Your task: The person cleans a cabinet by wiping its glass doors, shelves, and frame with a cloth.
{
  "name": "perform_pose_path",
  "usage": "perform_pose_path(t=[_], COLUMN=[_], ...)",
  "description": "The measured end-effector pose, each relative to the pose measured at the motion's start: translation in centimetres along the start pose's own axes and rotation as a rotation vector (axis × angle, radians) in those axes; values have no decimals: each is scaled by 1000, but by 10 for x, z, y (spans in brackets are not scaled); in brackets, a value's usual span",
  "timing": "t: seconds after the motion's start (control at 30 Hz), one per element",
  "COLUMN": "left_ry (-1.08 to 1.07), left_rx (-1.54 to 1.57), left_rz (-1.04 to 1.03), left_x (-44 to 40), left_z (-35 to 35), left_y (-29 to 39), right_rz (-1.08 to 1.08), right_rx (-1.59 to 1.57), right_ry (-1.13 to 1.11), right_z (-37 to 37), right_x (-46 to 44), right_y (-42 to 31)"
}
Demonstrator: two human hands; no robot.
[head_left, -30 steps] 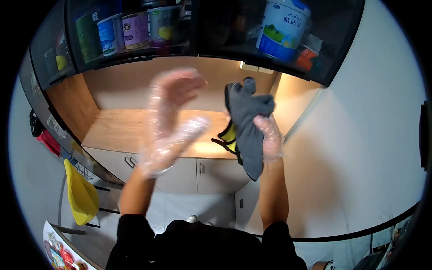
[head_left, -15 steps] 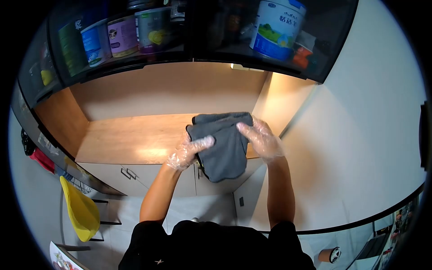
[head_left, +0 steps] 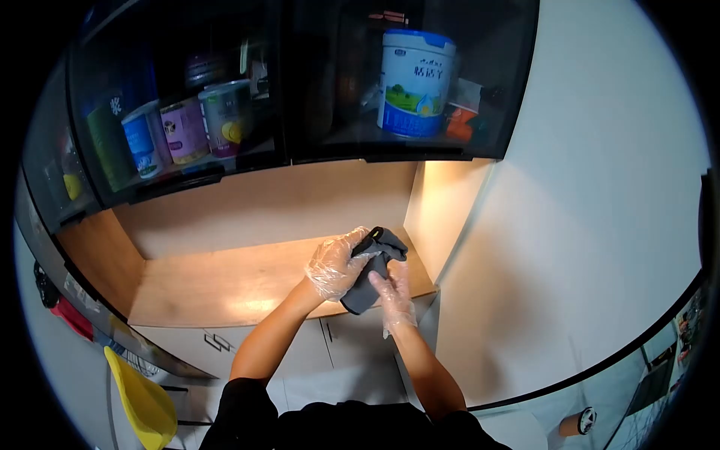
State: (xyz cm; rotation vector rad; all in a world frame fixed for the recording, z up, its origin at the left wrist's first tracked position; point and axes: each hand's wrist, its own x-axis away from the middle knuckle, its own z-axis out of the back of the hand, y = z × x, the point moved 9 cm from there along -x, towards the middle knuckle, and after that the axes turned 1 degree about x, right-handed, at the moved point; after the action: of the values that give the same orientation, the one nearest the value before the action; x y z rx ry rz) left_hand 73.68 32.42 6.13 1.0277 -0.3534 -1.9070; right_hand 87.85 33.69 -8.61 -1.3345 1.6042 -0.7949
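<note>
A dark grey cloth point(head_left: 362, 287) with a black edge and a small yellow-green patch is bunched up between my hands, above the right part of the wooden counter point(head_left: 217, 281). My left hand point(head_left: 337, 264), in a clear plastic glove, is closed round the cloth's upper left side. My right hand point(head_left: 395, 294), gloved the same way, grips the cloth from the lower right, its thumb against the front and its other fingers partly hidden behind the fabric.
Dark glass cabinets hang above, holding a large white-and-blue can point(head_left: 416, 90), a purple can point(head_left: 184, 133) and a blue can point(head_left: 144, 142). White cupboard doors point(head_left: 296, 346) lie below the counter. A yellow chair point(head_left: 142, 401) stands lower left; a pale wall point(head_left: 585, 187) rises at right.
The cloth, spread between both hands half a second ago, is now folded smaller and bunched. The view has tilted up, showing more of the cabinets. Both hands have come closer together.
</note>
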Motion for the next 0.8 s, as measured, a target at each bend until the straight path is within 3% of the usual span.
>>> perform_pose_path(t=[0.13,0.23,0.27,0.37,0.5,0.63,0.67,0.7,0.77,0.8], left_ry=[-3,-26,-26,-9,108,134,221,276,393,448], left_rx=[-276,-371,-399,-422,-335,-145,-162,-285,-524,-574], left_rz=[-67,-150,-172,-292,-462,-686,-815,-795,-741,-709], left_x=[-13,-24,-27,-33,-18,-7,-2,-5,-6,-10], left_z=[11,1,-2,-17,-28,2,19,37,72,85], left_y=[49,69,74,97,139,168,166,164,164,154], right_rz=[217,259,352,558,413,108,190,347,726,730], right_rx=[-43,67,250,294,108,-644,-741,-735,-352,-293], right_ry=[326,392,353,157,126,202,272,366,612,618], right_z=[26,28,18,-16,-29,-8,1,10,17,21], right_x=[-14,-10,4,13,4,-21,-26,-29,-16,-33], right_y=[-38,-55,-69,-72,-48,-46,-68,-100,-180,-207])
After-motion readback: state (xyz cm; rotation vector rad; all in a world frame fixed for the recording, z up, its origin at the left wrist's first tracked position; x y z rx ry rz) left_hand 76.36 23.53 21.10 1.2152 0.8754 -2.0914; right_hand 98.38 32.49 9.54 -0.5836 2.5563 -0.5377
